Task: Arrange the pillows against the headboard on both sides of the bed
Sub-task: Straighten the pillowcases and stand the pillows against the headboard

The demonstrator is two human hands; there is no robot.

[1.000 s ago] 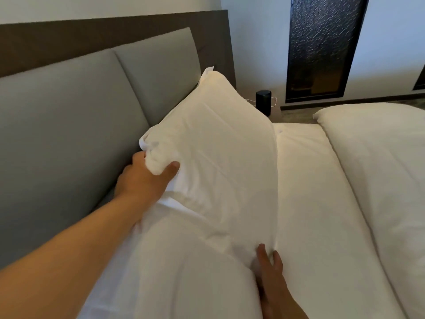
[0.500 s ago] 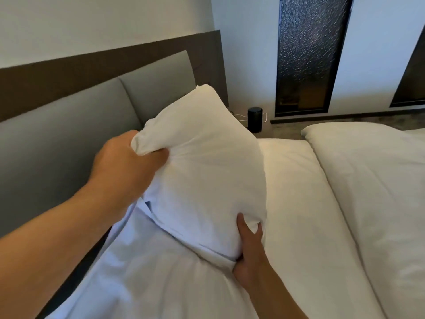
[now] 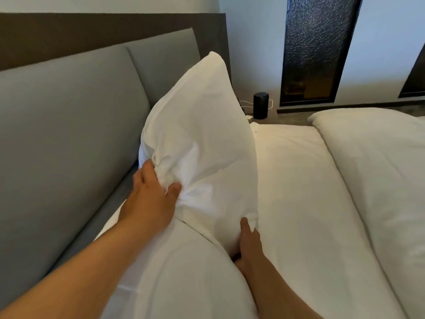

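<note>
A white pillow [image 3: 202,139] stands on edge on the bed, tilted toward the grey padded headboard [image 3: 69,116]. My left hand [image 3: 149,196] pinches a bunch of its cover at the near left corner. My right hand [image 3: 248,242] grips the pillow's lower near edge, fingers tucked under the fabric. A second white pillow [image 3: 174,277] lies flat beneath my forearms, close to me.
The white sheet [image 3: 299,192] stretches to the right of the pillow, and a thick folded duvet [image 3: 379,180] lies along the right side. A black cylinder speaker [image 3: 261,108] with a white cable sits on the bedside surface beyond the headboard's end.
The pillow has come down from being lifted and now rests on the bed nearer the headboard. My left hand shifted lower on its corner; my right hand stayed at the bottom edge.
</note>
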